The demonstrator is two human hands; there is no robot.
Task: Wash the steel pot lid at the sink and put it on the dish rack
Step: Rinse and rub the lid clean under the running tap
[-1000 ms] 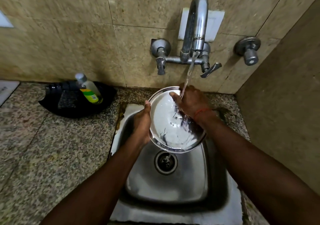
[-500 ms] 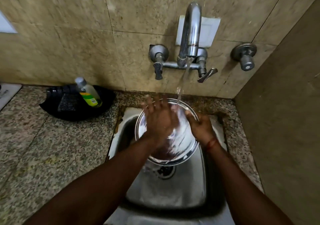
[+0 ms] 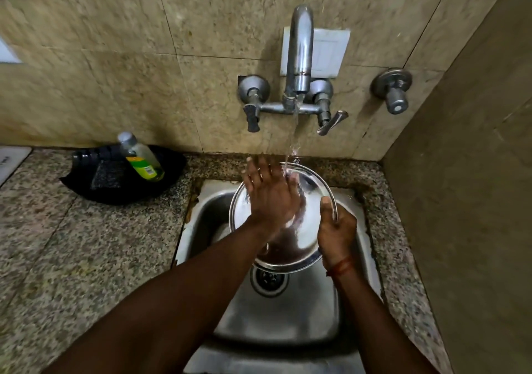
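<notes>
The round steel pot lid (image 3: 299, 247) is held tilted over the sink (image 3: 276, 313), under the running water from the tap (image 3: 299, 54). My right hand (image 3: 335, 229) grips the lid's right rim, thumb on the inner face. My left hand (image 3: 270, 198) lies flat on the lid's surface with fingers spread, covering its left and middle part. Water splashes on the lid's upper edge beside my left fingers. No dish rack is in view.
A black tray (image 3: 86, 183) on the granite counter (image 3: 72, 258) at the left holds a dish soap bottle (image 3: 141, 157) and a dark scrub pad (image 3: 108, 173). A side wall (image 3: 466, 201) closes the right. A separate valve (image 3: 393, 91) sticks out right of the tap.
One second ago my left hand held the lid's left rim and my right hand rubbed it. Now the right hand holds the right rim and the left hand rubs the face.
</notes>
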